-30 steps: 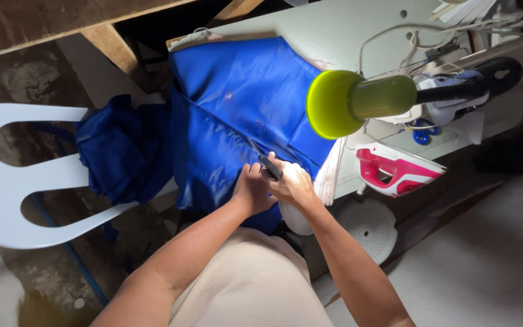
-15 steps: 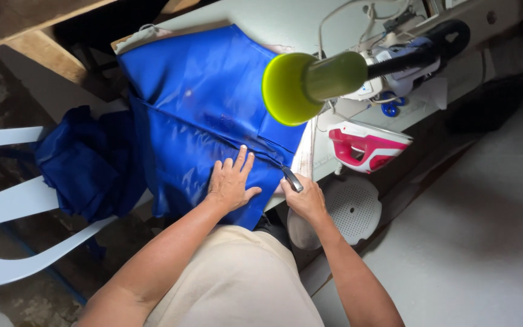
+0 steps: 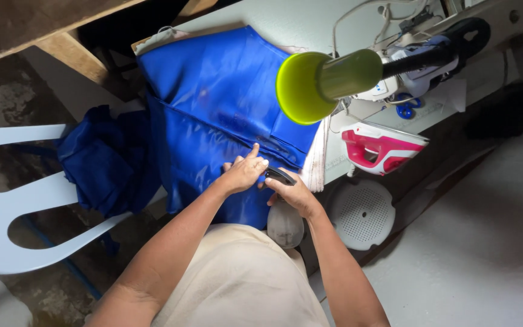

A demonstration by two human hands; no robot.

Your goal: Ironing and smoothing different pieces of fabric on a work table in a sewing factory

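Seen from the head camera: you are leaning over a white table (image 3: 310, 24) where a piece of shiny blue cloth (image 3: 213, 103) is lying spread out, its near edge hanging over the table's front toward your lap. Your left hand (image 3: 244, 172) is resting flat on the cloth close to that near edge, fingers loosely spread and the forefinger pointing up along a dark seam line; it is gripping nothing. Your right hand (image 3: 292, 192) is sitting just beside it, touching the cloth's lower right corner, fingers curled round a small dark tool (image 3: 278, 175) whose tip is poking out toward the left hand. What kind of tool it is cannot be told from here.

More blue cloth (image 3: 101, 160) is lying bunched over a pale plastic chair (image 3: 13, 200) at your left. A yellow-green lamp shade (image 3: 304, 85) is hanging over the table's right part, hiding a bit of the cloth. A pink and white iron (image 3: 376, 148) is lying just right of the cloth, and a round white perforated disc (image 3: 361, 213) is sitting below it on the floor side.
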